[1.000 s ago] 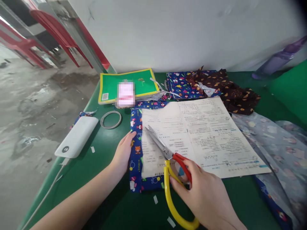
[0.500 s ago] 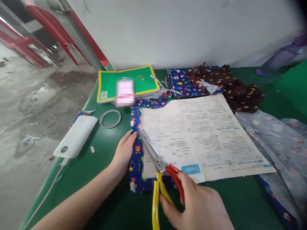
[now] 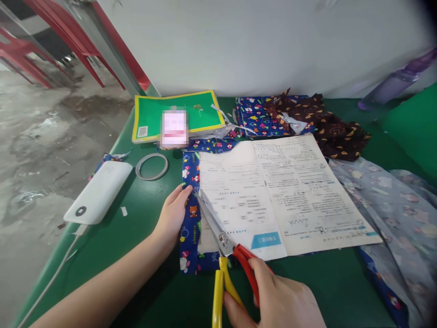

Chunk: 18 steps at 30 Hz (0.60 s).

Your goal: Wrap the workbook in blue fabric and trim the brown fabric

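Observation:
My right hand [image 3: 278, 294] grips a pair of scissors [image 3: 221, 237] by its red and yellow handles. The blades point up and left over the left margin of an open printed booklet [image 3: 273, 182], their tips close to my left thumb. Beneath the booklet lies blue patterned cloth [image 3: 189, 232], its edge folded over along the booklet's left side. My left hand [image 3: 174, 209] pinches that folded edge, thumb on top and the other fingers partly hidden below. Whether the blades touch the page or cloth cannot be made out.
A white power bank [image 3: 99, 193] with a cable lies at left, near a tape roll [image 3: 152, 166]. Behind are a green book [image 3: 146, 114], a blurred phone-like object [image 3: 174, 128], brown cloth [image 3: 337, 130] and a purple bottle [image 3: 389, 89]. Greyish cloth [image 3: 385, 200] spreads at right.
The view has shifted slightly, so most things sit a little further left. The scissors have tipped slightly, and their yellow handle is lower. Both hands keep their holds.

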{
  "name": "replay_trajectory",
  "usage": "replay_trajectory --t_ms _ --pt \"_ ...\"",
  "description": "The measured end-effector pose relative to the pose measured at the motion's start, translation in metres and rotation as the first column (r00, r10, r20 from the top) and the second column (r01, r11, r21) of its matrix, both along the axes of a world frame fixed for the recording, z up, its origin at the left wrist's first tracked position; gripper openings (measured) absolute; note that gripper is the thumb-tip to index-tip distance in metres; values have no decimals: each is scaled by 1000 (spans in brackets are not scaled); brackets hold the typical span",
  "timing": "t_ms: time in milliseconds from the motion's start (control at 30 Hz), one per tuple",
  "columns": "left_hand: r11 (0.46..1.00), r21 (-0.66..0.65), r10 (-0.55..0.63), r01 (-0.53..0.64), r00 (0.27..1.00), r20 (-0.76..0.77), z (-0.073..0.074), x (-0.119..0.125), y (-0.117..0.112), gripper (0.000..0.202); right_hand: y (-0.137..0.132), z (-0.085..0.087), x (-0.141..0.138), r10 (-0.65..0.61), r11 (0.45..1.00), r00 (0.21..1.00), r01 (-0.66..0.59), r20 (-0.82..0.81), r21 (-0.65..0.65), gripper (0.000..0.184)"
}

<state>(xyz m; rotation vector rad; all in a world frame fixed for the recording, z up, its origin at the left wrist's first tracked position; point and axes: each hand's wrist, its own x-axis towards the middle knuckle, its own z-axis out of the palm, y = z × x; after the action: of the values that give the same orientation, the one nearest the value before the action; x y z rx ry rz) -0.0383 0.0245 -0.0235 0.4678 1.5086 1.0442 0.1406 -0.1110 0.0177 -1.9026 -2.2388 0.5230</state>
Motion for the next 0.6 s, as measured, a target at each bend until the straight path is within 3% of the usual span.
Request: replay_trajectory --t_ms 167,300,600 --pt "999 24 -44 43 999 10 1 0 1 23 5 7 -11 -78 997 993 78 85 2 31" --pt "997 31 -72 72 997 25 3 0 0 24 12 11 -18 -69 997 994 71 80 -19 27" --pt "992 64 -110 110 994 3 0 0 0 28 20 6 -30 -115 993 990 116 81 -2 32"
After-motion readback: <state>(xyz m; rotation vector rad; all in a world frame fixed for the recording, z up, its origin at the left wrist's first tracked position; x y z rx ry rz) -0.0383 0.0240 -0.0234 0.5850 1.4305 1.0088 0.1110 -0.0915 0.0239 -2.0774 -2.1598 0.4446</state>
